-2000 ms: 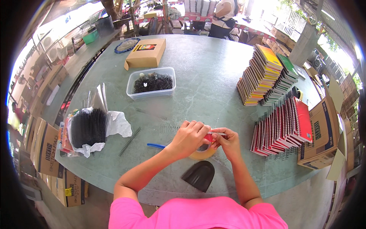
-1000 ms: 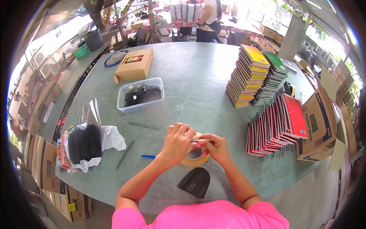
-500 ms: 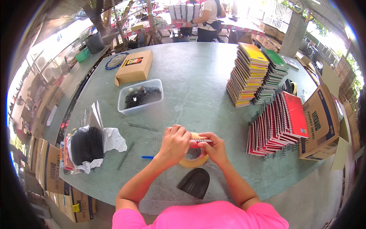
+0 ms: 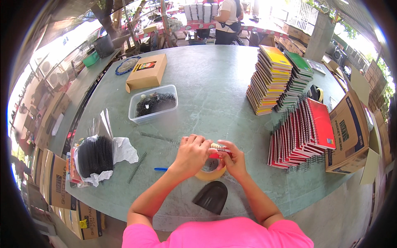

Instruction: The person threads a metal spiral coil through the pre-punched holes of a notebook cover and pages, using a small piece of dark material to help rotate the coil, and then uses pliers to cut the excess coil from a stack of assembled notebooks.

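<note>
Between my two hands is a small red notebook (image 4: pixel 214 156), its row of binding holes and wire loops facing up. My left hand (image 4: pixel 190 156) grips its left end, fingers bent over the top. The fingers of my right hand (image 4: pixel 234 160) pinch the other end. Directly beneath them lies a wide roll of tan tape (image 4: pixel 210 176), partly covered. A black spiral coil (image 4: pixel 159 137) stretches toward my left hand; whether it touches the hand I cannot tell. Another loose coil (image 4: pixel 137 167) and a blue pen (image 4: pixel 160 169) lie to the left. A dark rounded flat piece (image 4: pixel 211 197) sits nearer me.
At right stand stacks of red (image 4: pixel 300 132), yellow (image 4: pixel 269 80) and green notebooks (image 4: pixel 294 80) beside an open carton (image 4: pixel 347 132). At left are a bundle of black coils (image 4: pixel 96 157), a clear tub (image 4: pixel 153 118) and a brown box (image 4: pixel 147 72). A person (image 4: pixel 227 20) stands beyond the table.
The notebook has tilted, so its row of loops shows more. My right fingers have shifted along its edge. The short coil end that poked out beside my left hand no longer shows there.
</note>
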Tool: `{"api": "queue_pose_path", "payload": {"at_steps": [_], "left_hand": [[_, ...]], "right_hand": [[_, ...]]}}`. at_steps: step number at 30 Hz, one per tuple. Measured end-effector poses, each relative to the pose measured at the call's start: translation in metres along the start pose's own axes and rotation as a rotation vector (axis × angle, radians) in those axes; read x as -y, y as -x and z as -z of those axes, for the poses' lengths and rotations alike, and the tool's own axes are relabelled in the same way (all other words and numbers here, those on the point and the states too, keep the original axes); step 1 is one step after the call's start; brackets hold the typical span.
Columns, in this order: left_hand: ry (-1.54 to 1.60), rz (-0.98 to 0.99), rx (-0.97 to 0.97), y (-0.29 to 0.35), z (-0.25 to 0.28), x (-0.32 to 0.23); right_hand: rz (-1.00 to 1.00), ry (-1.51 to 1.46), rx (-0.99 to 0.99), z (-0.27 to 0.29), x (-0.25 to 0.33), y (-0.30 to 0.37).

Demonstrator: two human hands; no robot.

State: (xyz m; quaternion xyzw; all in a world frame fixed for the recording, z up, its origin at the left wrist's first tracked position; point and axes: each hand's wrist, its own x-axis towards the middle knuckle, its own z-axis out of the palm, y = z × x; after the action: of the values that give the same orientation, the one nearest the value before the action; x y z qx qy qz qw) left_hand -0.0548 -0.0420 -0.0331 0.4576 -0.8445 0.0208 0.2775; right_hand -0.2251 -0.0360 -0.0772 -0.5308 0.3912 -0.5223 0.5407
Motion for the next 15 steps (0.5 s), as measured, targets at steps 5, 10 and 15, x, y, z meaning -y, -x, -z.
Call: {"api": "queue_pose_path", "payload": {"at_steps": [5,10,15], "left_hand": [[0.035,0.003,-0.017,-0.002,-0.002,-0.002],[-0.012,-0.007,0.000,0.002,-0.006,0.006],[0.022,-0.014,-0.039,-0.003,-0.002,-0.002]], "right_hand": [[-0.042,0.028,0.098,0.012,-0.015,-0.003],[-0.061,-0.074,0.035,0.001,-0.003,-0.001],[-0.054,-0.143,0.078,0.009,-0.007,-0.003]]}}
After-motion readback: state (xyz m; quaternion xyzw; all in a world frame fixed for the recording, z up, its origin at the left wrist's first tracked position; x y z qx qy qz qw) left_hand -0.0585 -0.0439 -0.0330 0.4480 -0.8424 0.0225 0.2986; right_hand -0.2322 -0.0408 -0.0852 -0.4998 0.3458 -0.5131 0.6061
